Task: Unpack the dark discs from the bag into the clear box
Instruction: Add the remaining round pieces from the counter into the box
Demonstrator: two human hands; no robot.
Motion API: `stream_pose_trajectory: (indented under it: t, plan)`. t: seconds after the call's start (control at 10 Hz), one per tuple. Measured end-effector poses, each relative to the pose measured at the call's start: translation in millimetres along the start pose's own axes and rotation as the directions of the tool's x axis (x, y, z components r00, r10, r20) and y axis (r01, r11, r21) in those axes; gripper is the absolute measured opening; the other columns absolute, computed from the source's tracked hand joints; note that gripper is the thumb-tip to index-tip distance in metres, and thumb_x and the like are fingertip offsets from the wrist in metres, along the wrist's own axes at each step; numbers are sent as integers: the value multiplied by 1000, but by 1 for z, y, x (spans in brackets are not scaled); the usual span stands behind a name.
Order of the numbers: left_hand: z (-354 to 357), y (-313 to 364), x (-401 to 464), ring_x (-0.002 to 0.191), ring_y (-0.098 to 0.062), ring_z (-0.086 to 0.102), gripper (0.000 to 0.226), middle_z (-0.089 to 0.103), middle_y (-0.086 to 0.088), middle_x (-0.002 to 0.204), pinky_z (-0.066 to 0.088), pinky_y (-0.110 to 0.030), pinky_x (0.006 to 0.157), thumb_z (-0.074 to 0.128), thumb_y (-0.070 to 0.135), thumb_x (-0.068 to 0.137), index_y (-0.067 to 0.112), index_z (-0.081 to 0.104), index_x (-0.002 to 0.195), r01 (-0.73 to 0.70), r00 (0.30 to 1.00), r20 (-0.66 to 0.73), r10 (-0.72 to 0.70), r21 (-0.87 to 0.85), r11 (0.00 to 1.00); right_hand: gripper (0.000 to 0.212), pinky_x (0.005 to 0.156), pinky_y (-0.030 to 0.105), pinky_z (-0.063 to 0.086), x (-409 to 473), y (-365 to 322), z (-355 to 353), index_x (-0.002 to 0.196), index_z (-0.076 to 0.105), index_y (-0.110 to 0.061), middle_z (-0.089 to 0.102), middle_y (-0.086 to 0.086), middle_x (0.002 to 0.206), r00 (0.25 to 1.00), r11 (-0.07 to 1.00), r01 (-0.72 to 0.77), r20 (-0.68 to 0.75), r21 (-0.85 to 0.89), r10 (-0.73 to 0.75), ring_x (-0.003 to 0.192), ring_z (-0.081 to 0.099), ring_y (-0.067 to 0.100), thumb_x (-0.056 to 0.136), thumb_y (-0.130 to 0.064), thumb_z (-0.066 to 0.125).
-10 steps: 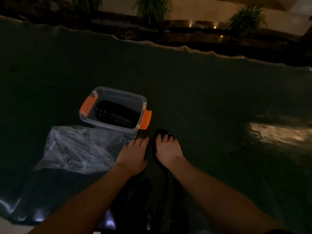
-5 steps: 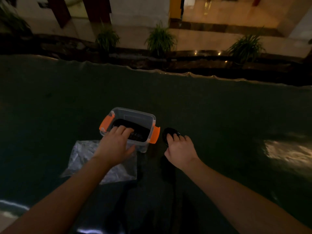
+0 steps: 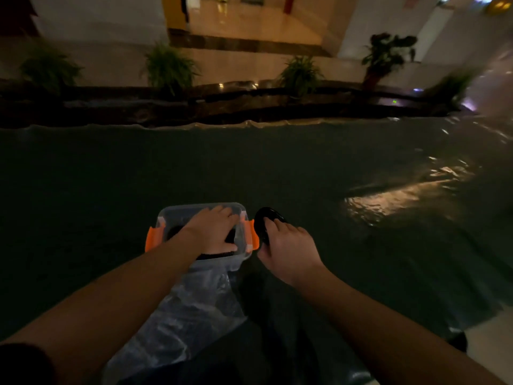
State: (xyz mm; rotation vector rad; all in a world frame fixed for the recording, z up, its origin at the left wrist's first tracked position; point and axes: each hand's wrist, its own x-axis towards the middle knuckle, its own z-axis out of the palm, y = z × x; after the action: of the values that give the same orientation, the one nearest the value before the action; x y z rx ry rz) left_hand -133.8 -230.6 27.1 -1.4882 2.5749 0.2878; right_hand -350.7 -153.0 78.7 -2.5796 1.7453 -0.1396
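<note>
Head view: left hand [image 3: 212,232] flat, empty, pressing dark discs [image 3: 213,255] in clear box [image 3: 240,245]. Right hand [image 3: 288,245] grip closed on last disc [image 3: 263,220] on tabletop beside box. Risk: dim light, I fumble it; bag [image 3: 188,309] looks empty.

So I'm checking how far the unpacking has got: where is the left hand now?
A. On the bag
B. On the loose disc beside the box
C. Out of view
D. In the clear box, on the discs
D: the left hand lies inside the clear box, over the dark discs; the right hand holds the loose disc.
</note>
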Motion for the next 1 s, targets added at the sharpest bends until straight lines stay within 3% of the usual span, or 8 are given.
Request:
stream_pose_trajectory:
  t: [0.2, 0.3, 0.4, 0.5, 0.6, 0.8, 0.9, 1.0]
  plan:
    - [23, -3, 27, 118, -26, 56, 95, 55, -5, 138, 49, -42, 90, 58, 76, 73, 16, 40, 145, -133, 991, 29, 132, 36, 990, 58, 95, 43, 52, -11, -39, -3, 147, 44, -13, 64, 11, 135, 995, 997, -72, 60, -39, 75, 119, 63, 29, 97, -40, 54]
    - [36, -11, 30, 101, -22, 60, 77, 63, 3, 116, 49, -42, 84, 55, 72, 74, 22, 54, 132, -121, 989, 86, 119, 27, 992, 54, 86, 42, 55, -4, -57, 3, 142, 50, -12, 67, 11, 127, 994, 993, -103, 36, 56, 102, 108, 67, 30, 95, -37, 58]
    - [42, -17, 29, 80, -16, 53, 63, 53, 12, 86, 48, -39, 78, 52, 63, 74, 23, 61, 121, -36, 993, 116, 35, 3, 999, 49, 71, 37, 54, 8, -70, 8, 138, 52, -15, 70, 6, 114, 986, 970, -169, 46, 176, 163, 92, 67, 27, 95, -38, 58]
    - [39, -22, 26, 85, -19, 51, 39, 51, 7, 84, 42, -38, 81, 55, 53, 89, 24, 59, 116, 173, 962, 220, -163, -28, 985, 34, 50, 27, 36, 29, -86, 21, 121, 54, -21, 60, -5, 82, 943, 879, -332, 138, 343, 303, 63, 52, 15, 94, -41, 60]
    - [39, -25, 25, 93, -22, 54, 32, 58, 6, 99, 42, -42, 85, 52, 60, 88, 34, 56, 105, 202, 953, 249, -174, -92, 975, 33, 52, 28, 40, 42, -89, 28, 114, 54, -22, 55, -8, 78, 900, 805, -435, 217, 404, 377, 67, 56, 16, 91, -43, 61]
    - [37, -27, 9, 100, -21, 60, 43, 66, 3, 110, 46, -42, 89, 64, 62, 80, 33, 56, 111, 195, 978, 116, -174, -209, 958, 56, 78, 39, 52, 80, -90, 52, 136, 40, -14, 59, 1, 105, 794, 628, -608, 352, 487, 496, 105, 66, 28, 91, -36, 67]
    - [38, -26, 7, 110, -25, 61, 41, 67, -4, 116, 47, -43, 97, 66, 49, 84, 27, 58, 117, 309, 949, 128, -288, -205, 929, 72, 99, 40, 47, 99, -96, 65, 154, 27, -2, 56, 16, 135, 755, 656, -647, 446, 389, 481, 128, 55, 33, 96, -25, 62]
    - [43, -31, 6, 109, -24, 63, 43, 69, -2, 110, 48, -45, 98, 72, 51, 81, 30, 59, 116, 239, 971, 100, -219, -282, 929, 68, 113, 48, 38, 110, -91, 86, 152, 33, 4, 44, 28, 151, 745, 731, -627, 482, 269, 461, 139, 44, 42, 95, -20, 61]
